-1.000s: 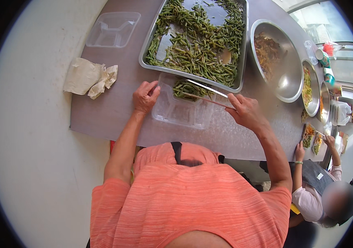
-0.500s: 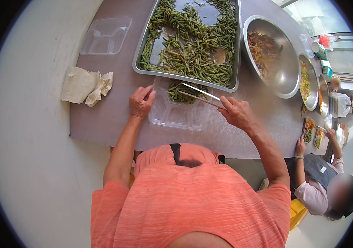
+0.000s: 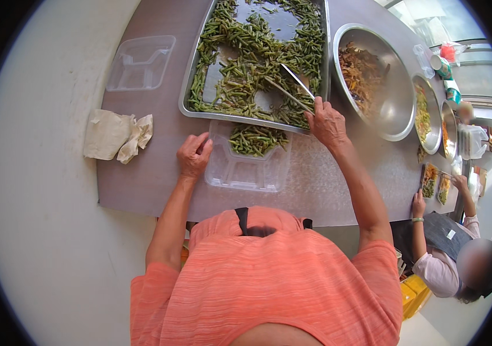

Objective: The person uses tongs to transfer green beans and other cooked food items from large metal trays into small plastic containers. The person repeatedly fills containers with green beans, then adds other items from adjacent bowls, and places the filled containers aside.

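My right hand (image 3: pixel 328 122) grips a pair of metal tongs (image 3: pixel 299 92), whose tips reach in among the cut green beans (image 3: pixel 240 66) in a large steel tray (image 3: pixel 246 120). In front of the tray lies a clear plastic food container (image 3: pixel 249 180) with several compartments. Its far compartment holds a heap of green beans (image 3: pixel 257 140); the nearer compartments show no food. My left hand (image 3: pixel 194 155) has its fingers curled and pinches the container's left rim.
Right of the tray stands a big steel bowl (image 3: pixel 397 115) of shredded brown food. Smaller bowls (image 3: pixel 430 115) sit beyond it. Another clear container (image 3: pixel 140 63) and crumpled brown paper (image 3: pixel 107 135) lie at left. A co-worker (image 3: pixel 445 242) handles filled containers (image 3: pixel 429 180) at far right.
My right hand has moved up with the tongs, from over the container into the tray. The heap of beans stays in the container. My left hand keeps to the container's left rim.
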{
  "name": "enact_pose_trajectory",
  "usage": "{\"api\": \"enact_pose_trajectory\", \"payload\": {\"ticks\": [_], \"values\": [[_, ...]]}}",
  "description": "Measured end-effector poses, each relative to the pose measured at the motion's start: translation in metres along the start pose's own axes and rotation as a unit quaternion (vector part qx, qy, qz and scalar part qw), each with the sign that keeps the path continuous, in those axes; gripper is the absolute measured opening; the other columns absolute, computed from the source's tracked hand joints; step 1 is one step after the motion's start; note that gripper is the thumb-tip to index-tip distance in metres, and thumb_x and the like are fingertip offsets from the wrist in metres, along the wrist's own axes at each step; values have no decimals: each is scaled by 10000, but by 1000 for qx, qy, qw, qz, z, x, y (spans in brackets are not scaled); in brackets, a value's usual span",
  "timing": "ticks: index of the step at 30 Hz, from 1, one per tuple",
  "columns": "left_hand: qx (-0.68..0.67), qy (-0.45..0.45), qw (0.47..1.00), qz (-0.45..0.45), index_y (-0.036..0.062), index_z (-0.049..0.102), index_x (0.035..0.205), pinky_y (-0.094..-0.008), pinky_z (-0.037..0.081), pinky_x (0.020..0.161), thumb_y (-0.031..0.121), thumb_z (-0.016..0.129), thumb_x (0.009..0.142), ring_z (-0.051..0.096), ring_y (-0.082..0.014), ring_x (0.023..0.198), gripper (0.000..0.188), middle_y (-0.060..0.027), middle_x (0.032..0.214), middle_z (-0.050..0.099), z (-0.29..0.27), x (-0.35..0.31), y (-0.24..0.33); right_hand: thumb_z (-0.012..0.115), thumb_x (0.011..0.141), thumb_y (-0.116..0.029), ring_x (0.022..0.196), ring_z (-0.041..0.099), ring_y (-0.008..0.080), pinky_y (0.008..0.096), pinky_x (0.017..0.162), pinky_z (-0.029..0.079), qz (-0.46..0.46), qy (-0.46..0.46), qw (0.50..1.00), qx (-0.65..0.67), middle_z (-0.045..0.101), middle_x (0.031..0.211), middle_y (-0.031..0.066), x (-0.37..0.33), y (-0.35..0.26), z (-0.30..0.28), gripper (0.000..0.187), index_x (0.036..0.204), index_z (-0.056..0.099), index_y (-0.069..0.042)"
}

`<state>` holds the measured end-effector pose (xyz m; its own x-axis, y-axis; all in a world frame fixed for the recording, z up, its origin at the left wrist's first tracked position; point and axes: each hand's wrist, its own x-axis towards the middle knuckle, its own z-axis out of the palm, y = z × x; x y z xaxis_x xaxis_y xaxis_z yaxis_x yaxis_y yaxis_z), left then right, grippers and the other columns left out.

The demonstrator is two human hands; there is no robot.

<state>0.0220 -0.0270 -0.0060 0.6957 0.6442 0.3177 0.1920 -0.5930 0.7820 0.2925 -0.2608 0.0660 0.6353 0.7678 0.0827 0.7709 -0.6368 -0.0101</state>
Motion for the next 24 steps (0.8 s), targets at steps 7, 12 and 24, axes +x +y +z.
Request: {"api": "enact_pose_trajectory", "payload": {"ticks": [7, 12, 24], "values": [[2, 1, 1000, -9, 70, 693, 932, -289, 416, 479, 97, 697, 774, 498, -137, 509, 160, -38, 657, 526, 0, 0, 3, 625, 877, -277, 621, 651, 282, 410, 588, 503, 71, -33, 974, 212, 633, 678, 139, 4, 6, 2, 272, 923, 602, -11], [-1, -1, 1000, -18, 77, 693, 940, -285, 422, 490, 109, 694, 779, 506, -142, 515, 163, -40, 665, 527, 0, 0, 4, 626, 883, -253, 568, 589, 179, 350, 561, 453, 142, -61, 890, 429, 588, 617, 127, -13, -1, -7, 242, 956, 683, -30], [-1, 2, 1000, -15, 74, 693, 942, -288, 426, 496, 134, 705, 777, 517, -148, 517, 177, -46, 665, 541, 0, -1, 2, 664, 846, -190, 657, 607, 386, 464, 564, 462, -42, -28, 962, 267, 607, 703, 185, -40, -14, -49, 213, 935, 537, -44]]}}
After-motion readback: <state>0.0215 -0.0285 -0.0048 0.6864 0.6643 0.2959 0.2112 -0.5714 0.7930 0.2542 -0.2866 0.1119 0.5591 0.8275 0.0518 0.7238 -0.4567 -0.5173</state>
